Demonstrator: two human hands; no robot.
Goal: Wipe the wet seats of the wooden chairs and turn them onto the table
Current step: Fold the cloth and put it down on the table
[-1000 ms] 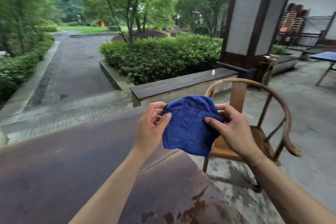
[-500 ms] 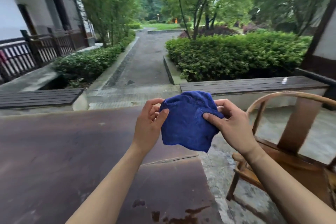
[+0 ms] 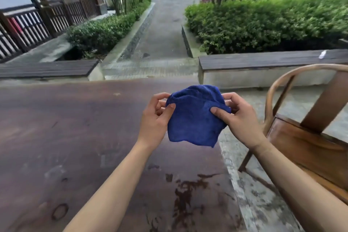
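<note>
Right now your left hand [image 3: 154, 118] and right hand [image 3: 237, 118] each pinch an upper edge of the blue cloth [image 3: 195, 117], holding it above the dark, wet-streaked worktop [image 3: 75, 137]. Your wooden chair [image 3: 308, 130] stands upright just right of the worktop.

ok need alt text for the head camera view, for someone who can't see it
Two bare hands, left hand and right hand, hold a blue cloth by its upper edges above a wet dark wooden table. A wooden chair stands upright to the right on the paving; a garden path and hedges lie beyond.
</note>
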